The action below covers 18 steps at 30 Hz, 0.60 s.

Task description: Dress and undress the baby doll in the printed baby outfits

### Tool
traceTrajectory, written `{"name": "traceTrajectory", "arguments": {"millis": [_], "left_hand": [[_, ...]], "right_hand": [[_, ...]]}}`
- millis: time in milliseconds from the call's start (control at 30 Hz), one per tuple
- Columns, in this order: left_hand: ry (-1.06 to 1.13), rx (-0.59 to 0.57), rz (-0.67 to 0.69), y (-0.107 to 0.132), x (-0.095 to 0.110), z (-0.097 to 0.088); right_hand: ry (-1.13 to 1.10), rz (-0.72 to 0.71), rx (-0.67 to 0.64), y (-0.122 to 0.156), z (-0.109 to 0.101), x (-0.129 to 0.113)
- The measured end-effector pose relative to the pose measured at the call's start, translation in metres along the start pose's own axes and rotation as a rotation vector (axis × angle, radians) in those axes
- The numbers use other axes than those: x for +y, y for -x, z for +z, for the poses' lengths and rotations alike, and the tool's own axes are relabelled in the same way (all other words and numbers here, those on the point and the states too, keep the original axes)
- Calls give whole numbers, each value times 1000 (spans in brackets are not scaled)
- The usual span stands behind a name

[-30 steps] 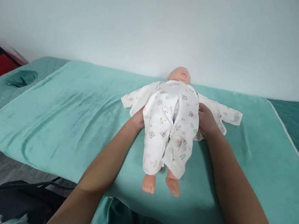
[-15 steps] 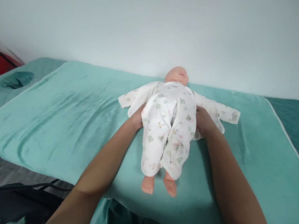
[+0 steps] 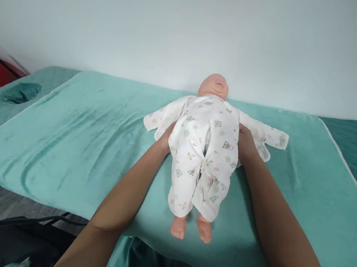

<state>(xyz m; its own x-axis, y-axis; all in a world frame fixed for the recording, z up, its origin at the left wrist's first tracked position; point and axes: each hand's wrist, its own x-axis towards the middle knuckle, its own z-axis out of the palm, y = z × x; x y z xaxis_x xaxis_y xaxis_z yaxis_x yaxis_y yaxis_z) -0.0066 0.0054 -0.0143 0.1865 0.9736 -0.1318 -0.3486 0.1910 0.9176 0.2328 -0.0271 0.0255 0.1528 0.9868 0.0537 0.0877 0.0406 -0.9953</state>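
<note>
A baby doll (image 3: 213, 86) lies on its back, head toward the wall and bare feet toward me. White printed pants (image 3: 183, 168) cover its legs and front. Beneath its upper body a white printed top (image 3: 261, 131) is spread out, with its sleeves stretched to both sides and no doll hands showing at the cuffs. My left hand (image 3: 167, 138) grips the doll's side at the left, fingers tucked behind it and hidden. On the opposite side my right hand (image 3: 245, 142) holds the doll likewise, its fingertips out of sight under the body.
A light green sheet (image 3: 69, 139) with some wrinkles covers the padded bed, which has a face hole (image 3: 21, 93) at the left end. Behind it rises a white wall (image 3: 189, 32). Black bars (image 3: 22, 220) and a dark seat-like surface (image 3: 26, 245) are at lower left.
Between my hands the doll has shifted slightly; its head sits a little higher in view and its feet a little lower. The spread sleeves have moved slightly right.
</note>
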Motion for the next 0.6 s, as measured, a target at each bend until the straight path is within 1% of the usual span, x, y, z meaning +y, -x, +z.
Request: {"name": "traceTrajectory", "arguments": {"millis": [67, 200, 267, 333, 400, 500, 600], "left_hand": [[18, 1, 4, 0, -1, -2], [16, 21, -5, 2, 3, -2], [8, 32, -20, 5, 6, 0], [1, 35, -40, 8, 9, 2], [-5, 27, -63, 9, 10, 4], [-33, 9, -77, 8, 9, 4], [-96, 13, -63, 5, 10, 5]], "right_hand": [[22, 14, -66, 0, -1, -2], [-1, 87, -260, 0, -7, -1], [19, 112, -298, 0, -9, 1], [32, 106, -262, 0, -10, 2], [34, 64, -187, -1, -8, 4], [140, -30, -114, -1, -6, 4], [212, -80, -73, -1, -4, 5]]}}
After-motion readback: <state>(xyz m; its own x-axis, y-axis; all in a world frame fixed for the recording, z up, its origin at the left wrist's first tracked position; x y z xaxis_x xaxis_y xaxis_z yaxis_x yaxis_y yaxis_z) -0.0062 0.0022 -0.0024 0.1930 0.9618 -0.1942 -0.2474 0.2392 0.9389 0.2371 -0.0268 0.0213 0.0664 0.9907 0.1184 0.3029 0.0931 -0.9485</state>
